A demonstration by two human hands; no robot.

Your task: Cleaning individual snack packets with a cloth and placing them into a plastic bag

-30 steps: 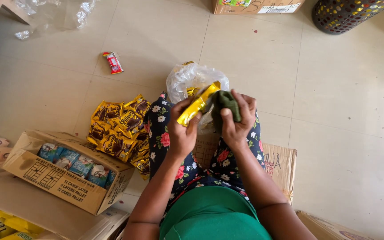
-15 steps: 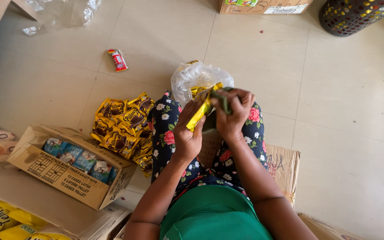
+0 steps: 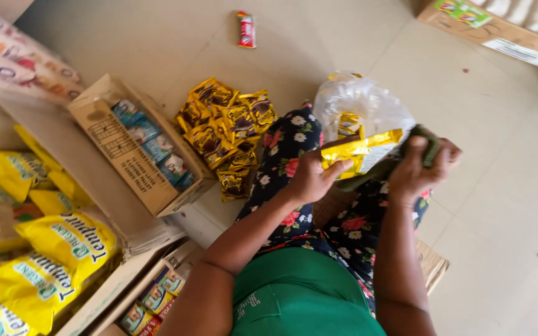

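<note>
While the left hand [image 3: 309,177] pinched a yellow packet [image 3: 359,152] over the lap and the right hand [image 3: 420,167] gripped a green cloth [image 3: 428,140], hard wiping risked tearing the wrapper.

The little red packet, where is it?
In the head view, the little red packet lies alone on the tiled floor near the top edge, beyond the pile of gold packets, far from both hands.

The green cloth [image 3: 428,146] is mostly hidden under the right hand [image 3: 421,168]; the top-right carton [image 3: 499,31] is cut off.
</note>
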